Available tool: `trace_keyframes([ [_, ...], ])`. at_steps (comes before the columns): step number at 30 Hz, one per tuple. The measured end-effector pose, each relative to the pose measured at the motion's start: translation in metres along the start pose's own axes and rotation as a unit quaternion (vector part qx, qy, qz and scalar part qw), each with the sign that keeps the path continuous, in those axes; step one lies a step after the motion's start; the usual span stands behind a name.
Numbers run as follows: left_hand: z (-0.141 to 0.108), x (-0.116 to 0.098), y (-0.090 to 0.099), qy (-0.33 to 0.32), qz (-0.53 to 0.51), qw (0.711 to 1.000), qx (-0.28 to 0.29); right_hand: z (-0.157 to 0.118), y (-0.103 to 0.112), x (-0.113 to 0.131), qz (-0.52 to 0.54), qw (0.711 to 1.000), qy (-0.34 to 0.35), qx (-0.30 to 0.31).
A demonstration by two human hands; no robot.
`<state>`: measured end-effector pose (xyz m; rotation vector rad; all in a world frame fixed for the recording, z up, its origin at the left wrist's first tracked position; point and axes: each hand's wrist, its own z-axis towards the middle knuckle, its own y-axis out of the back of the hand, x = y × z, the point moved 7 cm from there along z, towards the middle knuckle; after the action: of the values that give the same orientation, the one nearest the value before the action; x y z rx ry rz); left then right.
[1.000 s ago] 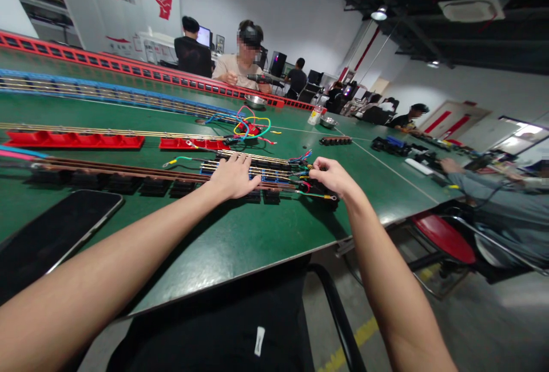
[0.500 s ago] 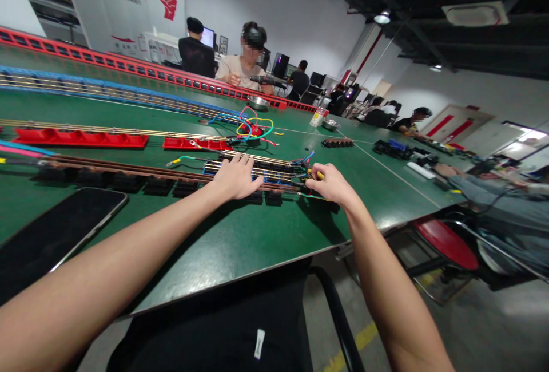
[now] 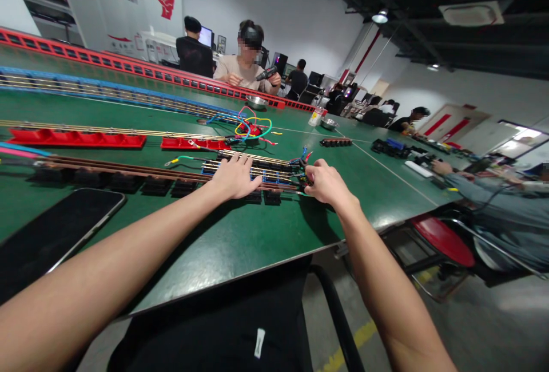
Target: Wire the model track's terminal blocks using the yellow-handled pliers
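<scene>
My left hand [image 3: 234, 177] lies flat with its fingers spread over a bundle of conductor rail pieces. Under and beside it are a blue rail section [image 3: 277, 176], a black rail section [image 3: 274, 162] with brass-coloured strips, and brown copper-coloured bars [image 3: 171, 173] on black holders [image 3: 156, 185]. At the right end of this bundle my right hand [image 3: 326, 182] is closed, thumb and fingers bent around a small yellow-and-black tool that they now mostly hide. Short blue and red wires [image 3: 306, 155] stick up just beyond its fingers.
A phone [image 3: 64, 234] lies at the left front. Red rail pieces [image 3: 77, 138], looped coloured wires [image 3: 253, 127], a long blue rail [image 3: 107, 93] and a red rail [image 3: 141, 67] lie farther back. Metal bowls [image 3: 256, 102] and a bottle [image 3: 316, 117] stand beyond. A co-worker [image 3: 244, 63] sits opposite.
My right hand has turned and closed further, so the yellow part seen earlier is now covered. My left hand stays put. The co-worker opposite has raised a power drill.
</scene>
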<state>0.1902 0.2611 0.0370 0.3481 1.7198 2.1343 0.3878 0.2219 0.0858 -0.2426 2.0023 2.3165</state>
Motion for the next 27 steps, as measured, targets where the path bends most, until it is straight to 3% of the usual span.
trace_keyframes([
  [3, -0.001, 0.001, 0.000, 0.002, -0.002, 1.000, -0.001, -0.002, -0.001, -0.001, -0.014, 1.000, -0.004, -0.010],
  [17, 0.000, 0.001, -0.001, -0.001, 0.005, 1.000, -0.006, -0.008, -0.004, -0.015, 0.101, 0.993, -0.023, -0.065],
  [23, -0.001, 0.001, -0.002, -0.001, 0.003, 1.000, -0.003, -0.008, 0.002, -0.036, 0.242, 0.960, -0.046, -0.134],
  [27, -0.001, 0.001, -0.001, -0.003, 0.000, 1.000, -0.004, -0.009, 0.002, -0.036, 0.255, 0.954, -0.021, -0.155],
])
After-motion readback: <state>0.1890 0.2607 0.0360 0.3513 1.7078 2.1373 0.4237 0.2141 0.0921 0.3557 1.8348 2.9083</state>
